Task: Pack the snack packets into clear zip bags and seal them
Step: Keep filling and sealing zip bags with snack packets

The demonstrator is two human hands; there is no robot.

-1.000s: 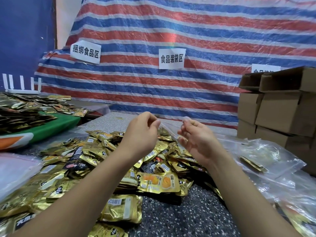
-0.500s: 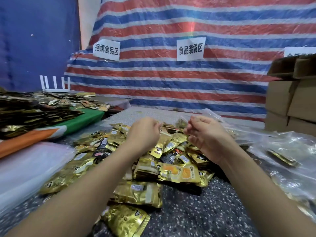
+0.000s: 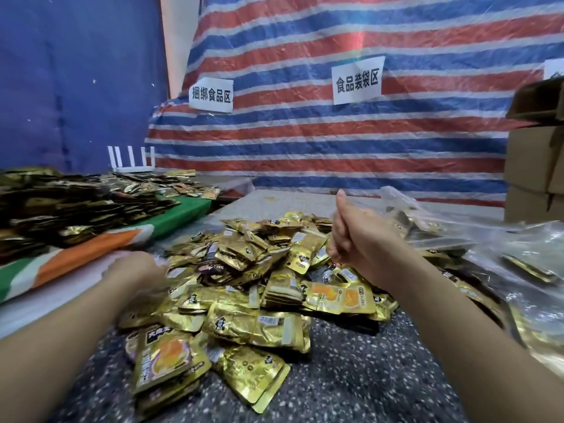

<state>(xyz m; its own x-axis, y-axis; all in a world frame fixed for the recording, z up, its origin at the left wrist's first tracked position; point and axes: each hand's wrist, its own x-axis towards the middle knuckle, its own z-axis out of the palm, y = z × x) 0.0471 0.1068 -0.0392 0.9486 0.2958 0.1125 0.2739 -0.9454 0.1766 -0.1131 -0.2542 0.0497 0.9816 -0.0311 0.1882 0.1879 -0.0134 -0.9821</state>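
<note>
Snack packets (image 3: 259,288), gold foil with dark labels, are heaped loosely across the middle of the speckled tabletop (image 3: 351,377). Half a second ago both hands were raised together at a clear zip bag's mouth; now the left hand (image 3: 134,271) has been dropped to the left edge of the heap. It is blurred, so whether anything is held cannot be told. The right hand (image 3: 357,236), right of centre, is curled with the thumb up, pinching the clear zip bag (image 3: 393,196). More clear bags (image 3: 518,254) are spread along the right edge. A bag seems to have been opened, with filling judged next.
</note>
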